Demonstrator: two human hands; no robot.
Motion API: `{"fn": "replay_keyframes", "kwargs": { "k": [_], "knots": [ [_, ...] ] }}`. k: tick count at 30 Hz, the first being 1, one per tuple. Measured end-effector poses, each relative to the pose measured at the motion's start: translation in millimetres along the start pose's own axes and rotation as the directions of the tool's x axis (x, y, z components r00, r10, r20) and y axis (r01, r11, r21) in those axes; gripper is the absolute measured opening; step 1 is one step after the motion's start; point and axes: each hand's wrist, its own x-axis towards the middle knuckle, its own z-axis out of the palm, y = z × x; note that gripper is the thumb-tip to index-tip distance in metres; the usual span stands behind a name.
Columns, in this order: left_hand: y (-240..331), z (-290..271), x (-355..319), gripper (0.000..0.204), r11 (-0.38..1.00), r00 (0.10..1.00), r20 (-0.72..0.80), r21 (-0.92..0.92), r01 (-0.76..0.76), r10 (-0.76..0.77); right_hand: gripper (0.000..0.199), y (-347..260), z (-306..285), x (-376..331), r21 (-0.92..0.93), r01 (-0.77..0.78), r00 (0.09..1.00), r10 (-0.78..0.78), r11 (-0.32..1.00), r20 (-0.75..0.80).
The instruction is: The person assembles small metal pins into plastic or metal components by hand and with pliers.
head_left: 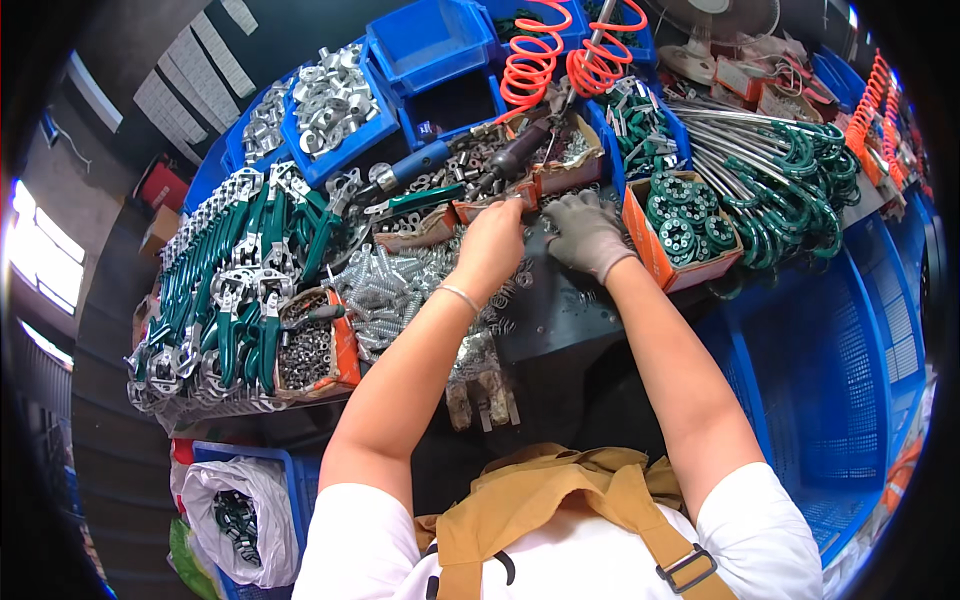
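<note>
Picking small parts seems underway: the left hand [488, 245] curls at a cardboard box [475, 211], its grip unclear; the gloved right hand [588, 232] spreads near coil springs [523, 274] on the counter [550, 332]. Separating one calls for fine pinching.

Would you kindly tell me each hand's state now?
Left hand: fingers curled; whether holding anything cannot be told.
Right hand: gloved, palm down; grip cannot be told.

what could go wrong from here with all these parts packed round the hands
The grey-gloved right hand might knock the orange cardboard box of green round parts beside it. The heaped silver metal springs could scatter if the bare left hand sweeps back across them.
</note>
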Motion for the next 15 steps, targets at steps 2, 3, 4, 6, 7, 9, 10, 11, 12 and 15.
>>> {"fn": "replay_keyframes", "kwargs": {
  "k": [2, 3, 4, 6, 7, 9, 10, 11, 12, 15],
  "knots": [
    [-1.8, 9.3, 9.0, 0.025, 0.997, 0.994, 0.075, 0.022, 0.073, -0.075, 0.03, -5.3, 3.6, 8.0, -0.189, 0.072, 0.992, -0.05, 0.979, 0.118],
    [-2.8, 12.0, 10.6, 0.028, 0.998, 0.995, 0.078, 0.023, 0.062, -0.063, 0.031, -5.2, 2.6, 12.4, -0.156, 0.053, 0.991, -0.032, 0.986, 0.133],
    [-5.3, 13.4, 11.3, 0.028, 0.998, 0.995, 0.074, 0.024, 0.062, -0.064, 0.031, -3.2, 1.0, 13.8, -0.157, 0.056, 0.991, -0.036, 0.986, 0.13],
    [0.2, 14.9, 13.9, 0.033, 0.995, 0.999, 0.024, -0.09, 0.045, -0.043, 0.03, 8.5, -10.0, 11.1, 0.152, -0.153, 0.984, 0.137, 0.976, 0.113],
    [5.1, 15.9, 18.4, 0.038, 0.99, 1.0, 0.02, -0.143, 0.003, 0.0, 0.028, 32.8, 7.1, 14.5, 0.401, -0.135, 0.991, 0.132, 0.906, 0.036],
    [-7.3, 20.9, 18.6, 0.039, 0.914, 0.996, 0.063, -0.398, 0.076, -0.056, 0.023, 28.1, -1.6, 14.1, 0.795, -0.185, 0.983, 0.112, 0.578, 0.147],
    [-13.0, 23.7, 17.1, 0.04, 0.768, 0.989, 0.12, -0.624, 0.143, -0.087, 0.021, 23.4, -3.8, 12.5, 0.912, -0.266, 0.964, 0.094, 0.313, 0.249],
    [-12.0, 23.2, 19.3, 0.038, 0.7, 0.97, 0.193, -0.672, 0.242, -0.15, 0.021, 23.6, -8.8, 11.0, 0.91, -0.27, 0.963, 0.102, 0.315, 0.25],
    [-10.2, 23.4, 20.2, 0.038, 0.697, 0.969, 0.198, -0.675, 0.242, -0.144, 0.018, 22.6, -14.6, 9.1, 0.91, -0.366, 0.93, 0.127, 0.196, 0.346],
    [-1.4, 29.3, 19.1, 0.029, 0.368, 0.917, 0.284, -0.851, 0.376, -0.28, 0.015, 20.1, -17.8, 1.9, 0.922, -0.361, 0.928, 0.157, 0.144, 0.339]
  ]
}}
